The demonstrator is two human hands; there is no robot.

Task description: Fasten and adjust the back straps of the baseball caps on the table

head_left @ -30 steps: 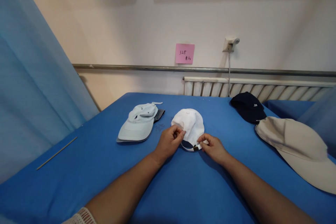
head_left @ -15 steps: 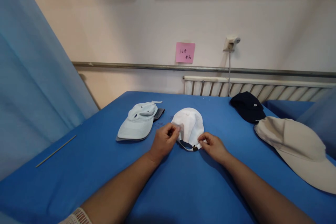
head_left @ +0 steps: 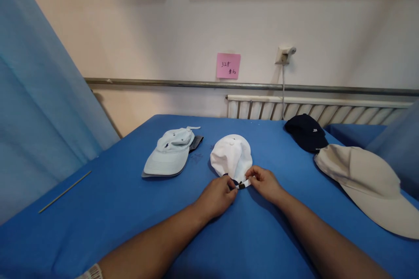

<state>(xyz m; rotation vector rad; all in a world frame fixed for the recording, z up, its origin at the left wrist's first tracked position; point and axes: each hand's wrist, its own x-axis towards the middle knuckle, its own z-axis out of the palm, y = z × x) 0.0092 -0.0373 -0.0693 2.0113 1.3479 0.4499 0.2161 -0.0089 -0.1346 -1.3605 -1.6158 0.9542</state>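
A white baseball cap (head_left: 231, 154) lies at the middle of the blue-covered table, its back strap facing me. My left hand (head_left: 218, 196) pinches the left part of the strap between thumb and fingers. On the other side, my right hand (head_left: 263, 183) grips the strap's right end, close to the dark buckle (head_left: 242, 186). Between the hands, the opening above the strap shows a dark inside, and the fingers of my left hand cover part of it.
Left of the white cap sits a pale blue cap (head_left: 170, 152) over a dark grey one (head_left: 195, 143). On the right lie a navy cap (head_left: 306, 133) and a beige cap (head_left: 368, 183). A thin stick (head_left: 64, 192) rests near the left edge, beside a blue curtain (head_left: 42, 96).
My left hand first drew back left from the cap's side, then came down and right onto the strap. My right hand has stayed at the strap's right end.
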